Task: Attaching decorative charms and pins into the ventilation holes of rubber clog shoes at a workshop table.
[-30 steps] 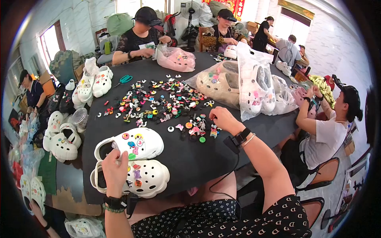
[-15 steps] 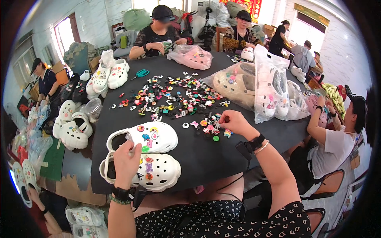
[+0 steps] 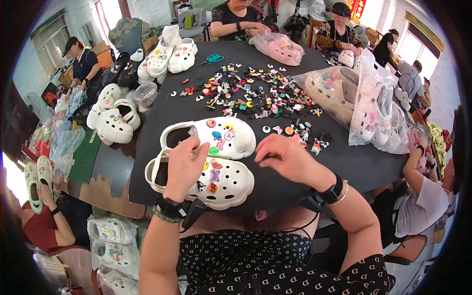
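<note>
Two white clog shoes lie side by side on the black table in front of me, each with coloured charms pushed into its holes. My left hand rests on the nearer clog, fingers curled over its top. The farther clog lies just beyond it. My right hand is beside the nearer clog's toe, fingertips pinched together on something small and dark that I cannot make out. A spread of many small coloured charms covers the table's middle.
Clear bags of clogs stand at the right; a pink bag at the far side. White clogs are piled at the far left and left edge. Green scissors lie beyond the charms. Other people sit around the table.
My right hand came back from the charm spread to the nearer clog's toe. My left hand shifted from the clog's heel onto its top. The view tilted closer to the table.
</note>
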`<action>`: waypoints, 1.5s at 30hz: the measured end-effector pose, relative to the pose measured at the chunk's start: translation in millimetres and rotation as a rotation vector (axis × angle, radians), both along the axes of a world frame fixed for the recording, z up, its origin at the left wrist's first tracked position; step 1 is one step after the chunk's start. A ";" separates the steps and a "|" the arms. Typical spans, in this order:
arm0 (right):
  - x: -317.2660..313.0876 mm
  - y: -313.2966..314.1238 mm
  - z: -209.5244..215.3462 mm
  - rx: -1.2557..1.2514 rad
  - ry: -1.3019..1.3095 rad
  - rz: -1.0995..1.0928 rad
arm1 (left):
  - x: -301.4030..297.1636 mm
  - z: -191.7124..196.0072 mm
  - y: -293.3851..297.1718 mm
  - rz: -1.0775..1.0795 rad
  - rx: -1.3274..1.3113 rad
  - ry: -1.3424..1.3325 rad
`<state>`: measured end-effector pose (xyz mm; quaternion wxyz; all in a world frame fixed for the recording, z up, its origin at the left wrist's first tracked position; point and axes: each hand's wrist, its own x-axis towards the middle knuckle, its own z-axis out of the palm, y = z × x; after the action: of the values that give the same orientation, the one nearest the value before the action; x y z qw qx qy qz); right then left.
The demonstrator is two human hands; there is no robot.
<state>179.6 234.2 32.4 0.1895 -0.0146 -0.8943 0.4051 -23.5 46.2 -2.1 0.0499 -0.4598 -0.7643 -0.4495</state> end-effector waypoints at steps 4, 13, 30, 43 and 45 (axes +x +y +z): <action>-19.9 -31.2 2.1 0.042 -0.035 0.104 | 1.2 1.1 0.3 0.012 0.006 0.027; -47.6 -51.8 -1.4 0.171 -0.159 0.155 | 1.0 0.0 0.1 0.015 0.023 0.019; -65.5 -55.7 21.0 0.374 -0.324 0.149 | 3.5 5.2 -2.0 0.020 -0.051 0.000; -84.0 -49.7 13.8 0.621 -0.318 0.022 | 2.8 3.3 -3.4 -0.006 -0.040 0.014; -84.7 -52.4 15.3 0.609 -0.305 0.054 | 2.9 2.9 -3.1 -0.007 -0.017 0.036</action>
<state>94.8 181.8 47.7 0.0384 0.0058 -0.9923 0.1177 -20.6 43.1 0.8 0.0580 -0.4710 -0.7654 -0.4347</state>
